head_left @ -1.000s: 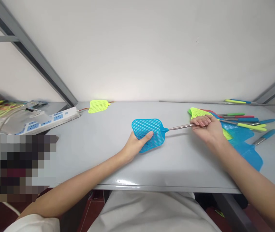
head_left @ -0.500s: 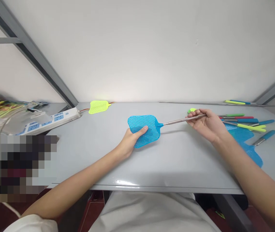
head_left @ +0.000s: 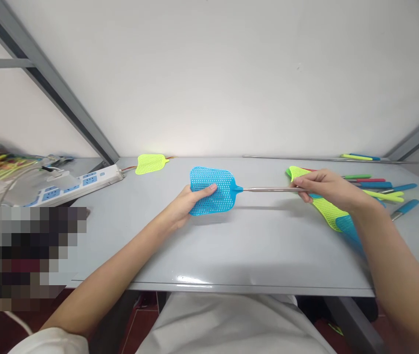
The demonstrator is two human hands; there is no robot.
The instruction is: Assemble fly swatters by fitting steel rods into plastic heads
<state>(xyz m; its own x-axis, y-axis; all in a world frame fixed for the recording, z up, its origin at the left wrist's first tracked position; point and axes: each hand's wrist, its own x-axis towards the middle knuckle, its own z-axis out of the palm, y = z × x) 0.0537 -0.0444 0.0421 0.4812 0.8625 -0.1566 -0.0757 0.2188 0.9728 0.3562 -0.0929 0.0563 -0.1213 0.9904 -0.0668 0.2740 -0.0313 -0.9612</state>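
A blue fly swatter is held above the table, its perforated head to the left and its metal rod running right, nearly level. My left hand grips the head, thumb on top and fingers hidden beneath. On the rod's right part my right hand is closed; the rod's far end is hidden by that hand. Under and beside my right hand lie several more swatters, among them a yellow-green one and a blue one, partly covered by my forearm.
Several coloured handles lie at the right. A long thin metal rod runs along the wall. At back left are a yellow-green swatter head and a white power strip. A blurred-out patch covers the lower left.
The blue swatter has shifted slightly left and its rod has levelled. My right hand has turned from palm-up to palm-down on the rod, uncovering yellow-green swatter heads.
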